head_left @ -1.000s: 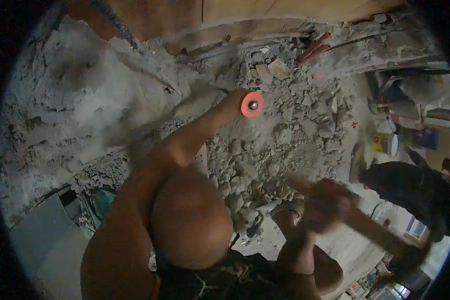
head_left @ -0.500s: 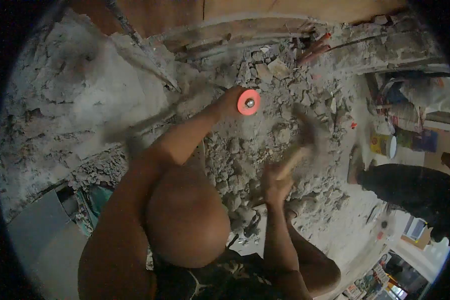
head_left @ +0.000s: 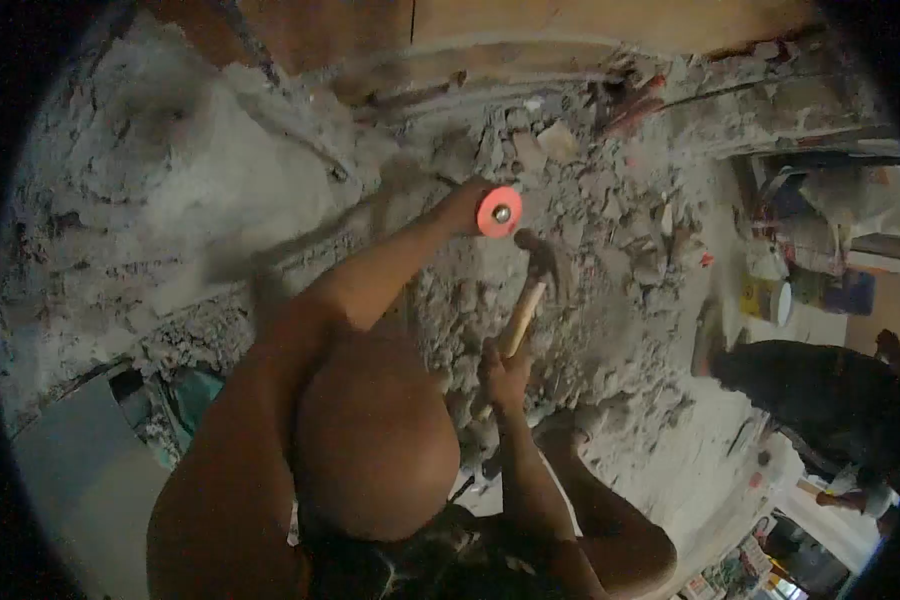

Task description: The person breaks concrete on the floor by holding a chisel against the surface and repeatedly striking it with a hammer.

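Observation:
My left hand (head_left: 460, 208) is closed around a chisel (head_left: 501, 213), whose round red hand guard and metal striking end face me. Its lower part is hidden behind the guard and the hand. In my right hand (head_left: 505, 376) is a hammer (head_left: 523, 318) with a pale wooden handle, gripped low down. The dark hammer head (head_left: 542, 262) is just below and right of the red guard, apart from it. Broken rubble (head_left: 610, 330) lies under both hands.
A rough broken concrete surface (head_left: 220, 180) fills the left. Reddish pipes (head_left: 638, 105) stick out at the top. On the right are another person's dark-clothed leg (head_left: 810, 390), a yellow bucket (head_left: 765, 297) and bags. A grey panel (head_left: 90, 480) lies lower left.
The hammer has swung left, closer to the chisel's striking end, along with my right hand. My left hand and the chisel stay nearly in place. The other person has shifted slightly.

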